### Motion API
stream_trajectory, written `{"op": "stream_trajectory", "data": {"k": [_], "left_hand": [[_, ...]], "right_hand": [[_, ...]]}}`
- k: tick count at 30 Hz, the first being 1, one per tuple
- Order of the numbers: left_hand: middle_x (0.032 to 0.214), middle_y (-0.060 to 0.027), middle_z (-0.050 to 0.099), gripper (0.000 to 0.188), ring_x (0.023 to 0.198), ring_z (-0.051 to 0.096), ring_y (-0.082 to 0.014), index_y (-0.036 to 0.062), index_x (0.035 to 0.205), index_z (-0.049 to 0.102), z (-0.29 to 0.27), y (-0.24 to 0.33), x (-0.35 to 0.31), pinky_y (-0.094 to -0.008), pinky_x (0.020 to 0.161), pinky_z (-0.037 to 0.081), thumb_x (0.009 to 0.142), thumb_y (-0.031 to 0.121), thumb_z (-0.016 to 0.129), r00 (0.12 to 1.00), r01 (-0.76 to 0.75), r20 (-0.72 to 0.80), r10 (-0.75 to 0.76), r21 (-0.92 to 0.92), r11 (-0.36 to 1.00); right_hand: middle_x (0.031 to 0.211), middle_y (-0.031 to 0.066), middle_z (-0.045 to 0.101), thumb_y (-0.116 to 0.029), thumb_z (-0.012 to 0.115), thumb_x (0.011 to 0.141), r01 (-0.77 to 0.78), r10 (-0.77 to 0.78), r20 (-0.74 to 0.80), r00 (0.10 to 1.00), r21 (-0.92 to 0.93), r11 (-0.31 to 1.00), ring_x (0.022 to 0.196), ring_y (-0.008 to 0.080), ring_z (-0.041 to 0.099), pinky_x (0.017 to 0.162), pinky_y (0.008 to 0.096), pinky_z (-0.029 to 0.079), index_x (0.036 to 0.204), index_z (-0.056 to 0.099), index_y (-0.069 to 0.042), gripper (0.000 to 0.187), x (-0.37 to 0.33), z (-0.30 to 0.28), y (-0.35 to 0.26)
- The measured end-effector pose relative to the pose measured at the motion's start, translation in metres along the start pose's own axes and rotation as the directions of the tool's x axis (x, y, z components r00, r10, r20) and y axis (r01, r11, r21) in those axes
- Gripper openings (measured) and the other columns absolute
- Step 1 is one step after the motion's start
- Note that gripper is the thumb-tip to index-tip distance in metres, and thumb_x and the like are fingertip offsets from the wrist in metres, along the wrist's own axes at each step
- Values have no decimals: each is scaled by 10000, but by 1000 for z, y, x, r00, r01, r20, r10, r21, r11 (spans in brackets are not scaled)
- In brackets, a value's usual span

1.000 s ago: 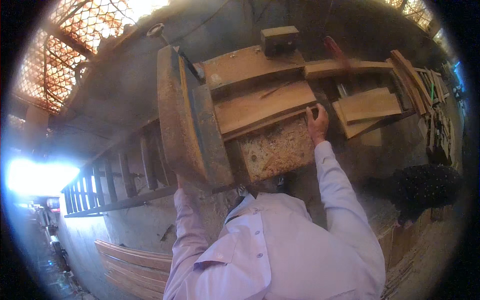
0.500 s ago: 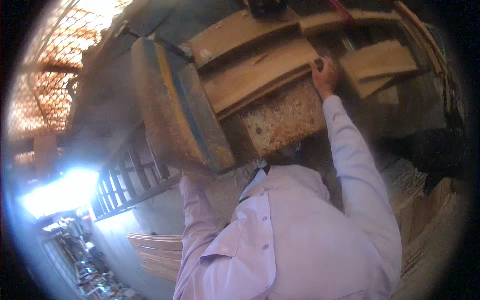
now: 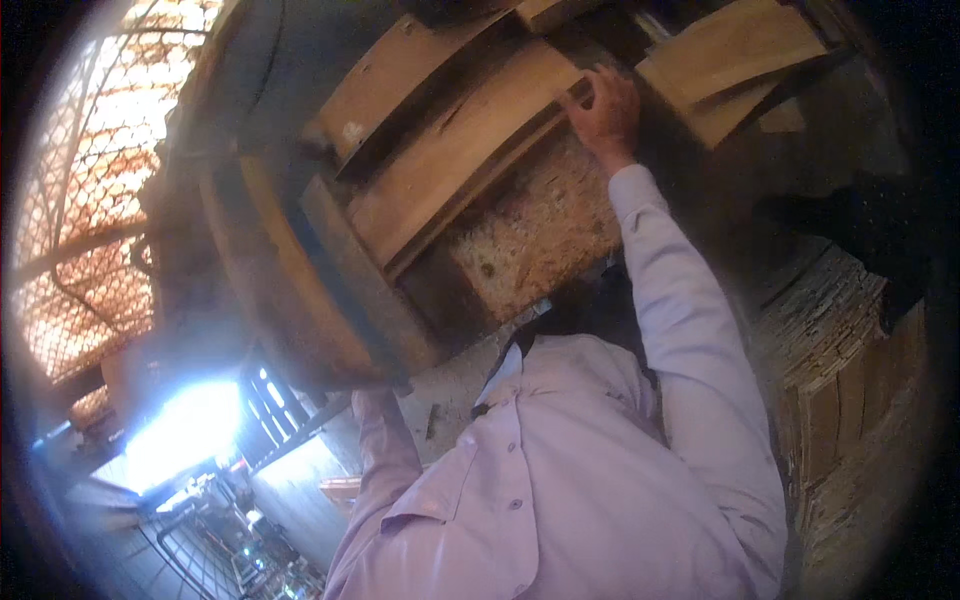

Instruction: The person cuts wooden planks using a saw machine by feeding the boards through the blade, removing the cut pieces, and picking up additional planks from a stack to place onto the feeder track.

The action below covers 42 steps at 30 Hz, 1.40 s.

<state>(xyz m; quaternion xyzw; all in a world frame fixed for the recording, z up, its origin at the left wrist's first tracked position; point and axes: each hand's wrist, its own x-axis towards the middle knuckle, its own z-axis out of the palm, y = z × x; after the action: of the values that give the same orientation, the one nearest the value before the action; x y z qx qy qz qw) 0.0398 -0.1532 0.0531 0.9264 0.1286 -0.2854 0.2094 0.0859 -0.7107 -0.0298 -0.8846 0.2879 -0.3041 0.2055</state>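
My right hand [image 3: 605, 112] is curled over the right end of a long wooden board [image 3: 478, 140], thumb and fingers bent around its corner. The board lies slanting across a work surface, its left end close to a worn upright piece [image 3: 290, 270] with yellow and blue stripes. My left sleeve [image 3: 382, 435] reaches up behind the lower end of that striped piece, which hides the fingers of my left hand. Below the board is a rough surface [image 3: 540, 235] covered with wood chips and dust.
Another plank [image 3: 400, 85] lies beyond the board. Several cut pieces [image 3: 735, 60] are stacked at the upper right. More stacked wood [image 3: 850, 400] stands at the lower right, near a dark shape [image 3: 850, 225]. At left are a lattice [image 3: 105, 170] and a bright opening [image 3: 185, 430].
The whole view has shifted and tilted, so the board and striped piece appear further left. My right hand stays at the board's right end, and my left hand stays hidden.
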Motion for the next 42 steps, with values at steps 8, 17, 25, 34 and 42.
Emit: {"op": "stream_trajectory", "data": {"k": [8, 17, 25, 34, 42], "left_hand": [[1137, -129, 666, 369, 916, 677, -259, -2, 1226, 606, 1, 2, 2, -367, 762, 534, 962, 255, 576, 993, -106, 21, 113, -214, 971], [1131, -129, 667, 370, 906, 680, -260, -1, 1227, 604, 7, 6, 3, -367, 760, 536, 961, 254, 579, 986, -156, -21, 166, -468, 870], [1125, -128, 668, 370, 897, 682, -260, 0, 1228, 603, 6, 21, 22, -366, 757, 538, 960, 254, 583, 981, -186, -78, 180, -664, 724], [1119, -127, 669, 371, 887, 685, -261, 1, 1229, 601, -4, -10, 19, -366, 755, 540, 958, 254, 586, 967, -253, -216, 132, -853, 456], [1114, -126, 670, 371, 879, 688, -261, 1, 1230, 599, -10, -62, 33, -366, 753, 542, 957, 254, 589, 932, -351, -360, -47, -926, 136]], "right_hand": [[1379, 127, 530, -559, 704, 801, -4, 4, -3, 1000, 43, 999, 1324, 301, 434, 1162, 490, 238, 1213, 623, -63, 649, -3, 6, 6], [1317, 133, 590, -580, 707, 787, 33, -32, -44, 999, 39, 999, 1286, 300, 484, 1149, 476, 267, 1135, 669, -48, 636, 2, 7, 7], [1275, 153, 615, -557, 718, 786, 80, -79, -40, 996, 15, 997, 1246, 311, 518, 1095, 461, 337, 1117, 675, -36, 618, 2, 1, -1], [1232, 157, 633, -489, 734, 792, 140, -140, -62, 988, -1, 990, 1205, 337, 536, 1053, 462, 367, 1110, 666, -47, 548, 3, 9, -3], [1312, 185, 586, -547, 685, 827, 99, -103, 72, 992, 54, 994, 1248, 356, 508, 1085, 467, 338, 1173, 638, -13, 638, 5, 8, -3]]}}
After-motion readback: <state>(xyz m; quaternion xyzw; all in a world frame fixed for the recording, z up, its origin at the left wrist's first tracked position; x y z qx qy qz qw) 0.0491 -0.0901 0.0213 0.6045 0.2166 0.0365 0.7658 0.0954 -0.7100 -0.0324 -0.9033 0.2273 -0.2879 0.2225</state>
